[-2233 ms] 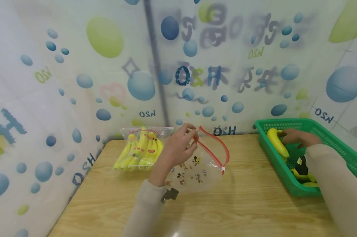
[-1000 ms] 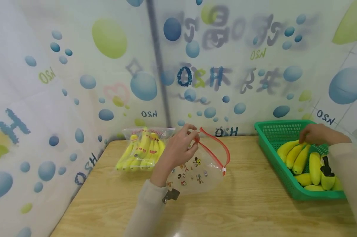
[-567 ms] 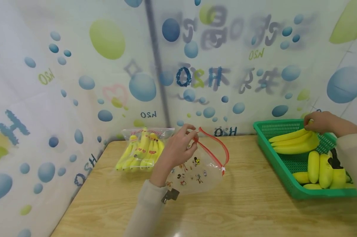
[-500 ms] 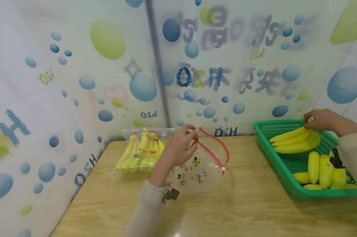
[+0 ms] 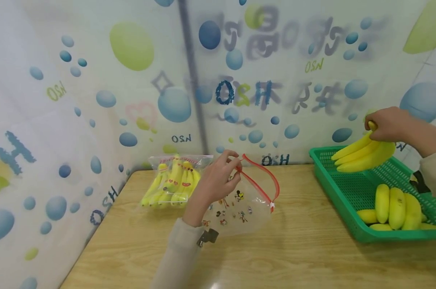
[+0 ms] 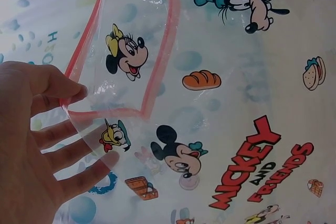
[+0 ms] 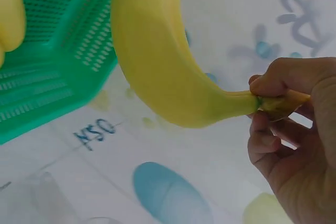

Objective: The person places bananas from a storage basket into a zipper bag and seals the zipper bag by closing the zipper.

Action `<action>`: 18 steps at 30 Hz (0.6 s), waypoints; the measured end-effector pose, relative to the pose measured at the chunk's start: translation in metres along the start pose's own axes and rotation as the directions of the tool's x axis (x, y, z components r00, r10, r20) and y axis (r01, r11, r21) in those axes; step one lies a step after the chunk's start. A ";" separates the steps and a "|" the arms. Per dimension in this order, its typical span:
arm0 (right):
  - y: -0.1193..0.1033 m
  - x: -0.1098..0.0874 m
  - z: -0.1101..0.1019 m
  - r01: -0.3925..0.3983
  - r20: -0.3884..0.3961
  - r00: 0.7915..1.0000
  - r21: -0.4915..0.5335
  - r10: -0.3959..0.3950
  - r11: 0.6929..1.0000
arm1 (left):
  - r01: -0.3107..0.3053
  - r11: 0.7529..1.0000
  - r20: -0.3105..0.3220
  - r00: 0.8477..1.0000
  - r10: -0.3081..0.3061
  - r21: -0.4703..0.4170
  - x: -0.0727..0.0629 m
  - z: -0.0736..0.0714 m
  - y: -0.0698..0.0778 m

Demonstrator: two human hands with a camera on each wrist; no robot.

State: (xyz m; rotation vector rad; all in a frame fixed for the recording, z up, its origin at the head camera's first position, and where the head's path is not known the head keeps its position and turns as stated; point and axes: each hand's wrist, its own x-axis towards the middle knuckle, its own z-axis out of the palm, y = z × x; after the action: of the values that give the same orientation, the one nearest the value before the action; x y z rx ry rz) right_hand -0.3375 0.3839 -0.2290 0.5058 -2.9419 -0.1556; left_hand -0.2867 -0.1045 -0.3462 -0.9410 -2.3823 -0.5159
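My left hand pinches the red-edged mouth of a clear zip bag printed with cartoon characters. In the left wrist view, thumb and forefinger grip the red strip while the other fingers spread behind the film. Over the green basket, my right hand holds a bunch of bananas by its stem, fruit hanging down to the left. The right wrist view shows thumb and fingers around the stem of the bananas, with the basket wall beyond.
More bananas lie at the near end of the basket. A second clear bag, filled with bananas, sits at the table's back left. The wooden table backs onto a curtain printed with bubbles.
My right hand reached into the basket, took the banana bunch by its stem and has raised it above the basket. The left hand keeps its pinch on the bag, nearly unmoved.
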 end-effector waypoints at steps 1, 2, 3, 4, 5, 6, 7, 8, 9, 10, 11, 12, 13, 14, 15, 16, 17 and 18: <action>-0.004 0.000 -0.005 -0.002 -0.002 1.000 0.000 0.002 1.000 | 0.001 1.000 0.000 1.000 -0.001 0.000 0.000 0.000 0.000; -0.008 0.001 -0.010 -0.002 -0.006 1.000 -0.002 0.002 1.000 | 0.002 1.000 0.001 1.000 -0.002 0.002 0.000 0.000 0.000; -0.012 0.002 -0.014 -0.001 -0.008 1.000 -0.001 0.001 1.000 | 0.003 1.000 0.001 1.000 -0.003 0.000 0.000 0.000 0.000; -0.016 0.002 -0.018 0.001 -0.013 1.000 0.001 -0.001 1.000 | 0.003 1.000 0.003 1.000 -0.003 0.001 0.000 0.000 0.000; -0.021 0.002 -0.022 0.001 -0.020 1.000 0.003 -0.001 1.000 | 0.004 1.000 0.004 1.000 -0.004 0.002 0.000 0.000 0.000; -0.026 0.003 -0.026 0.000 -0.025 1.000 0.009 0.000 1.000 | 0.005 1.000 0.005 1.000 -0.005 0.002 0.000 0.000 0.000; -0.031 0.003 -0.029 0.003 -0.031 1.000 0.017 -0.002 1.000 | 0.006 1.000 0.006 1.000 -0.006 0.002 0.000 0.000 0.000; -0.036 0.004 -0.032 0.005 -0.036 0.999 0.024 -0.005 1.000 | 0.007 1.000 0.008 1.000 -0.007 0.002 0.000 0.000 0.000; -0.041 0.004 -0.035 0.008 -0.041 0.999 0.030 -0.007 1.000 | 0.010 1.000 0.009 1.000 -0.010 0.003 0.000 0.000 0.000; -0.047 0.005 -0.038 0.011 -0.047 0.999 0.038 -0.010 0.999 | 0.012 1.000 0.009 1.000 -0.012 0.003 0.000 0.000 0.000; -0.053 0.005 -0.041 0.019 -0.056 0.998 0.045 -0.017 0.999 | 0.013 1.000 0.010 1.000 -0.013 0.004 0.000 0.000 0.000; -0.058 0.005 -0.043 0.030 -0.062 0.998 0.055 -0.026 0.998 | 0.015 1.000 0.011 1.000 -0.015 0.004 0.000 0.000 0.000; -0.064 0.005 -0.045 0.041 -0.069 0.997 0.060 -0.036 0.997 | 0.017 1.000 0.011 1.000 -0.017 0.004 0.000 0.000 0.000; -0.070 0.005 -0.047 0.053 -0.079 0.996 0.064 -0.048 0.997 | 0.019 1.000 0.011 1.000 -0.019 0.003 -0.001 0.001 0.000; -0.076 0.004 -0.049 0.069 -0.090 0.994 0.068 -0.063 0.995 | 0.020 1.000 0.012 1.000 -0.020 0.002 0.000 0.001 0.000; -0.082 0.004 -0.049 0.085 -0.103 0.992 0.070 -0.077 0.994 | 0.020 1.000 0.012 1.000 -0.020 0.001 0.000 0.001 0.000; -0.088 0.003 -0.050 0.100 -0.115 0.989 0.074 -0.091 0.992 | 0.020 1.000 0.013 1.000 -0.020 -0.001 0.000 0.002 0.000; -0.093 0.003 -0.051 0.112 -0.120 0.987 0.079 -0.102 0.991 | 0.021 1.000 0.013 1.000 -0.021 -0.002 0.000 0.002 0.000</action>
State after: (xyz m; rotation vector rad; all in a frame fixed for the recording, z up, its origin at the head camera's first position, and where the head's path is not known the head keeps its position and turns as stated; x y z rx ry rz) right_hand -0.3014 0.2917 -0.1902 0.6623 -2.8185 -0.0117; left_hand -0.2870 -0.1035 -0.3478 -0.9247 -2.4062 -0.5217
